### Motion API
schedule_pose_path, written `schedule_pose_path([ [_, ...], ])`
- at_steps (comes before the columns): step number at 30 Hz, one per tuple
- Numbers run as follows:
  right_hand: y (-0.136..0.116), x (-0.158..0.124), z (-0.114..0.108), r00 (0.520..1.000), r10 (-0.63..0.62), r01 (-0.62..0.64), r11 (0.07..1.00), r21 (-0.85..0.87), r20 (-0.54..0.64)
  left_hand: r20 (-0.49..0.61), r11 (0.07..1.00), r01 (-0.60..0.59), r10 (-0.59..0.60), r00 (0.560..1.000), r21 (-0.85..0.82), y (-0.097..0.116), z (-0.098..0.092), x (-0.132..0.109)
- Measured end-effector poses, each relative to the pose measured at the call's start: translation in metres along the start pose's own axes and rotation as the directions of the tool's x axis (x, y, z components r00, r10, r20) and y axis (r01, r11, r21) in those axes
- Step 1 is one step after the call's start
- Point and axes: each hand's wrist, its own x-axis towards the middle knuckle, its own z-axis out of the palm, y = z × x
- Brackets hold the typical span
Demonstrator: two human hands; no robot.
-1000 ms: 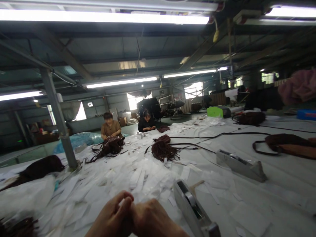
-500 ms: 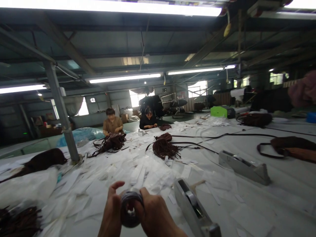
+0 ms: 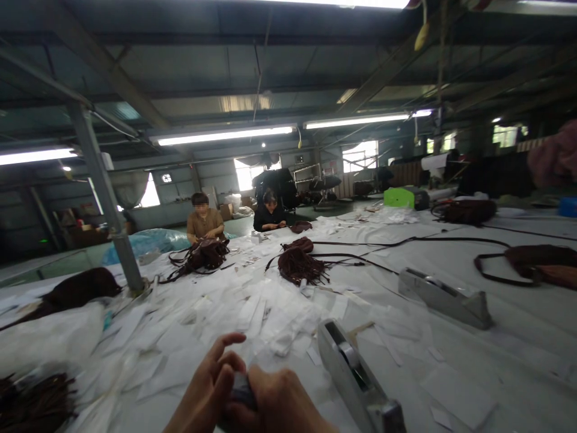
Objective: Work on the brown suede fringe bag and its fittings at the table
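Observation:
Low in the head view, a dark grey roll of tape is held between my two hands, mostly hidden by them. My right hand is closed round its right side. My left hand grips its left side with thumb and bent fingers, while one finger stretches out above. Just right of my hands stands a grey tape dispenser, apart from them. Loose white paper sheets lie to the left of my hands.
A second tape dispenser stands farther right. Brown fringed bags with long straps lie on the white table. A metal post rises at left. Two people sit across the table. A clear plastic bag lies at left.
The roll has turned and dropped lower, so its open centre no longer shows. My right hand now covers more of it, and my left fingers have bent in closer. The view has shifted slightly.

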Motion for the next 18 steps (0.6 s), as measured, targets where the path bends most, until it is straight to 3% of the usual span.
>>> schedule_pose_path([
  [2,-0.002,0.002,-0.001,0.998,-0.034,0.036,0.999,-0.025,0.044,0.026,0.987,-0.043,0.039,0.999,0.153,0.008,-0.003,0.001],
  [5,-0.006,0.006,-0.002,0.999,0.034,-0.033,0.999,-0.026,0.029,-0.093,0.974,-0.05,0.072,0.993,0.223,0.015,0.001,-0.001],
  [10,-0.007,0.008,-0.004,0.997,0.039,-0.039,0.999,-0.004,0.064,-0.333,0.998,0.014,0.008,0.943,0.064,0.009,0.007,-0.002],
  [14,-0.003,0.006,-0.011,0.998,0.023,-0.022,1.0,-0.004,0.05,-0.37,0.999,0.039,-0.047,0.928,-0.029,0.003,0.006,0.0],
  [18,0.002,0.006,-0.022,0.998,-0.052,0.057,0.988,-0.145,0.038,-0.354,0.996,0.004,-0.035,0.934,-0.089,-0.001,0.004,-0.002],
])
